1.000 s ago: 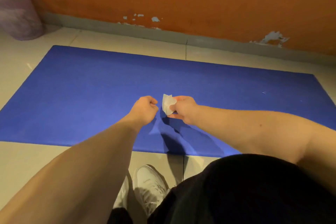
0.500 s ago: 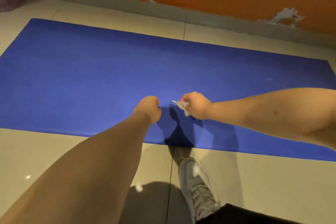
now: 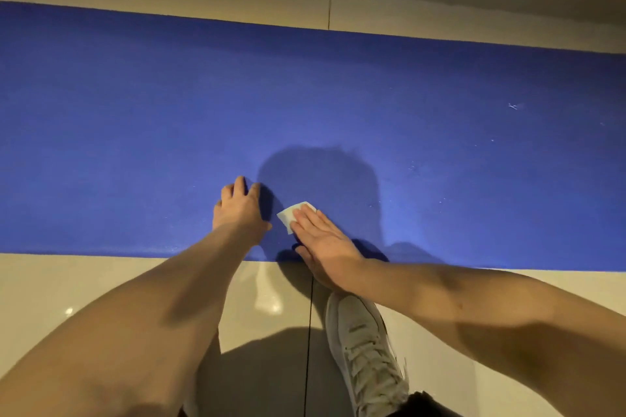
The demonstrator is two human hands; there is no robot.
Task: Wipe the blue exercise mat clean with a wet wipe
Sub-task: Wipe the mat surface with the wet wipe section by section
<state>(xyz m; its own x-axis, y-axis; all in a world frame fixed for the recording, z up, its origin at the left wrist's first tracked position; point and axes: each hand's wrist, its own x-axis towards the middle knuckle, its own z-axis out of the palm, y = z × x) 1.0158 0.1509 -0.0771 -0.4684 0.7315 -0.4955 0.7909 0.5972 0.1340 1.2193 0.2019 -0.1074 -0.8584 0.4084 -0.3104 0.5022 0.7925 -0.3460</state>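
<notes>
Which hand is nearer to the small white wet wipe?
Right. The right hand presses flat on the white wet wipe; the left hand rests on the blue mat beside it.

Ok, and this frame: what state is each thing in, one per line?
blue exercise mat: unrolled flat on the tiled floor, with pale specks on its right part.
wet wipe: folded small, lying flat on the mat, partly under the right hand.
right hand: open, straight fingers pressing the wipe down.
left hand: resting on the mat beside the wipe, holding nothing.
white shoe: laced, on the tiles short of the mat's near edge.
</notes>
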